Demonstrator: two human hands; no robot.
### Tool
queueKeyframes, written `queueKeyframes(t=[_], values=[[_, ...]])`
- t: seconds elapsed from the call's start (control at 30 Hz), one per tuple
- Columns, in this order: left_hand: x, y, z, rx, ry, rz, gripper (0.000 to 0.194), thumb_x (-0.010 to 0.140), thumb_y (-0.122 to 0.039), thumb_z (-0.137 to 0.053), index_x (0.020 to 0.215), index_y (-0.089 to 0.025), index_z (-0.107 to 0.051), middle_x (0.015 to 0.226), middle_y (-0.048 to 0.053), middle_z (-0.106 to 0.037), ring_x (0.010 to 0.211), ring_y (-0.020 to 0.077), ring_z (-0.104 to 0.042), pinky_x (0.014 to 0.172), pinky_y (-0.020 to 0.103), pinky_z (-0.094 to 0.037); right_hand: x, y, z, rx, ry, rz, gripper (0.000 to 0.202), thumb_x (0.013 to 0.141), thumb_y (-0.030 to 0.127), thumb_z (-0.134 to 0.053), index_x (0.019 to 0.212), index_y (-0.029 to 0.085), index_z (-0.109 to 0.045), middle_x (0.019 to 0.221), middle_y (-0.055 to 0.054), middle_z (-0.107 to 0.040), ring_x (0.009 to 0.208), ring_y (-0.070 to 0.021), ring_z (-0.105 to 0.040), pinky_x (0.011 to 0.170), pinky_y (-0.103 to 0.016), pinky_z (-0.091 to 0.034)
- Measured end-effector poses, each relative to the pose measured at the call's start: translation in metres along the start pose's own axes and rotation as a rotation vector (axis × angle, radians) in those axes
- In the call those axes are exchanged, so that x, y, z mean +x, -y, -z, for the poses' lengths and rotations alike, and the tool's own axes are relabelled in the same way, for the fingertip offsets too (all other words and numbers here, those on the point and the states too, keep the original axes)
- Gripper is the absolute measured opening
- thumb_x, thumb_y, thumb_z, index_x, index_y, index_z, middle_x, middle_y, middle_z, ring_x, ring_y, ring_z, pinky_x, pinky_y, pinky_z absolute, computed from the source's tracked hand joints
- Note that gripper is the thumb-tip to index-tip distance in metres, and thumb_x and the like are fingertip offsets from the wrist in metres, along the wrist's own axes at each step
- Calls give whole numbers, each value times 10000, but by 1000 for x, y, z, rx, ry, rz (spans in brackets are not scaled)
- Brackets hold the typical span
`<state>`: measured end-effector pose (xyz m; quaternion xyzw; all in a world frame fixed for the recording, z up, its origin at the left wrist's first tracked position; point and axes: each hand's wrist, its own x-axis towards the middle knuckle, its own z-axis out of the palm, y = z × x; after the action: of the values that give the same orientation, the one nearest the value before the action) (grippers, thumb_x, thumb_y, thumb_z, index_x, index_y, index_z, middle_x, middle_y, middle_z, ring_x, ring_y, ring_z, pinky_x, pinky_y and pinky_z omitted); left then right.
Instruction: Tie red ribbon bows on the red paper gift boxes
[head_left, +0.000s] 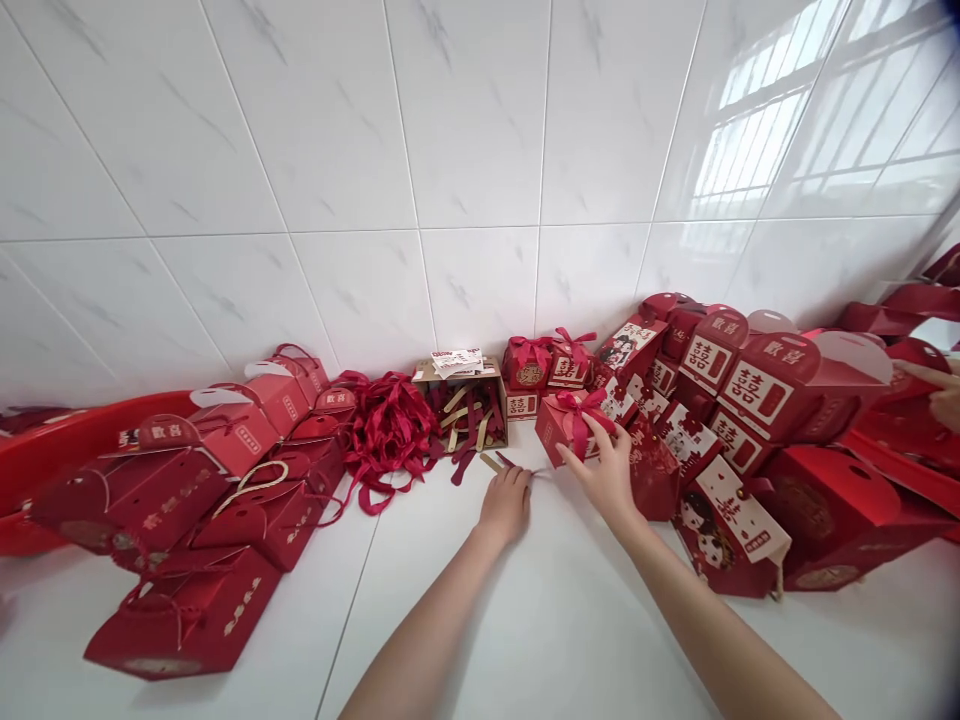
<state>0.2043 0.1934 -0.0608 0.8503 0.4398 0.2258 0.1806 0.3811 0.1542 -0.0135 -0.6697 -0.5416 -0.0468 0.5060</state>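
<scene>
My right hand [607,465] has its thumb and fingers closed around the ribbon bow [580,408] on top of a small red gift box [553,428], which sits on the white surface. To its left, my left hand [508,503] rests low with fingers curled down and together. Narrow gold and dark red strips [491,462] stick out just beyond its fingertips; what lies under the fingers is hidden. Behind it, an open cardboard box [496,375] on its side holds many such strips. A tangled heap of red ribbon [390,425] lies left of that box.
Large red gift boxes with handles [187,610] cover the left side, near a red plastic basin [75,440]. On the right, gift boxes are stacked high [772,380]. Small bow-tied boxes [528,364] stand against the tiled wall [480,280]. Another person's hand [946,395] shows at far right.
</scene>
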Motion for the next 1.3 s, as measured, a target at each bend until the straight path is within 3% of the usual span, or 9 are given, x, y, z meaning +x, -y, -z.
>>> queueKeyframes(t=[0.1, 0.2, 0.37, 0.47, 0.63, 0.83, 0.97, 1.1, 1.3], values=[[-21, 15, 11, -14, -57, -16, 270, 887, -189, -435, 1088, -201, -615, 1101, 90, -623, 1086, 234, -543, 925, 396, -465, 14, -10, -44, -59, -31, -35, 592, 816, 481, -558, 1313, 171, -465, 1366, -196, -209, 1278, -412, -274, 992, -605, -303], [-41, 32, 27, -27, -123, -15, 156, 874, -222, -504, 906, -213, -656, 945, 65, -637, 1016, 224, -560, 844, 368, -509, -3, -9, -70, -64, -52, 24, 544, 870, 394, -490, 1346, 148, -397, 1446, -217, -56, 1351, -458, -51, 993, -707, -153], [-46, 54, 51, -57, -236, -36, 119, 840, -254, -592, 769, -216, -679, 806, 57, -657, 933, 235, -579, 820, 395, -525, -41, 3, -82, 18, 107, 343, 407, 870, 289, -506, 1274, 248, -475, 1466, -112, -135, 1381, -346, -168, 1069, -559, -256], [-27, 61, 67, -69, -323, -81, 131, 855, -243, -573, 841, -235, -703, 896, 70, -681, 1055, 255, -542, 921, 449, -479, -43, 2, -84, 68, 171, 421, 394, 873, 252, -501, 1266, 264, -475, 1466, -96, -150, 1377, -320, -203, 1058, -525, -316], [29, 68, 91, -59, -348, -191, 166, 864, -258, -546, 855, -219, -707, 1067, 87, -618, 1124, 223, -527, 991, 412, -441, -31, -8, -92, 155, 191, 309, 391, 894, 230, -459, 1284, 231, -428, 1466, -124, -152, 1368, -324, -215, 1035, -558, -346], [103, 76, 96, 13, -243, -271, 172, 821, -149, -528, 908, -184, -672, 1152, 99, -614, 1188, 207, -538, 1009, 362, -443, -31, -15, -100, 202, 277, 335, 366, 898, 197, -442, 1259, 255, -435, 1432, -111, -254, 1319, -299, -304, 1019, -544, -381], [120, 77, 97, 104, -231, -230, 379, 812, -67, -460, 1145, -171, -609, 1305, 107, -576, 1337, 241, -404, 1115, 475, -317, -31, -18, -101, 220, 300, 303, 327, 906, 203, -433, 1225, 274, -452, 1414, -99, -282, 1300, -293, -328, 1002, -543, -398], [74, 61, 97, 174, -249, -150, 376, 831, -98, -450, 1160, -179, -614, 1322, 90, -575, 1341, 238, -396, 1132, 454, -299, -32, -21, -102, 230, 294, 330, 310, 912, 221, -430, 1218, 271, -448, 1399, -103, -302, 1293, -300, -333, 994, -558, -391], [-83, 36, 147, 335, -360, 102, 314, 830, -245, -521, 1123, -293, -623, 1309, 55, -562, 1290, 297, -422, 1057, 490, -369, -34, -25, -104, 212, 260, 357, 267, 912, 276, -438, 1170, 234, -494, 1364, -124, -345, 1259, -320, -363, 966, -562, -396]])
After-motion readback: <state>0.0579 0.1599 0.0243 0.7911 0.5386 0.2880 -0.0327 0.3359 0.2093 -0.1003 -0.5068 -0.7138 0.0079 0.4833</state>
